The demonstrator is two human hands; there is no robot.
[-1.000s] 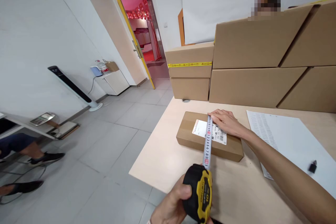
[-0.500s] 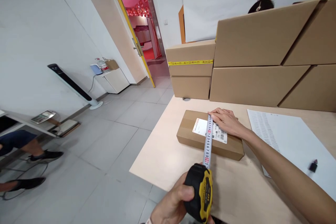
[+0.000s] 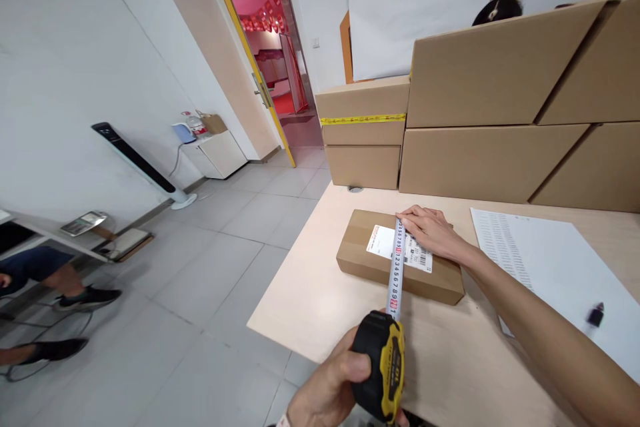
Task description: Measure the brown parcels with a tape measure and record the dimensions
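A small flat cardboard parcel (image 3: pixel 365 260) with a white barcode label lies on the pale wooden table (image 3: pixel 320 300). My left hand (image 3: pixel 330 390) grips a black and yellow tape measure (image 3: pixel 383 363) at the table's near edge. Its white blade (image 3: pixel 397 267) runs from the case across the parcel's top. My right hand (image 3: pixel 433 232) rests on the parcel and pins the blade's far end there, fingers pressed down near the far edge.
Large cardboard boxes (image 3: pixel 495 113) are stacked along the table's back, one with yellow tape. A printed sheet (image 3: pixel 550 267) with a small black object (image 3: pixel 595 315) lies at the right. Another person's legs (image 3: pixel 55 287) show at the far left. A tower fan (image 3: pixel 140 167) stands by the wall.
The view has shifted slightly; both hands, the tape measure and the parcel stay as they were.
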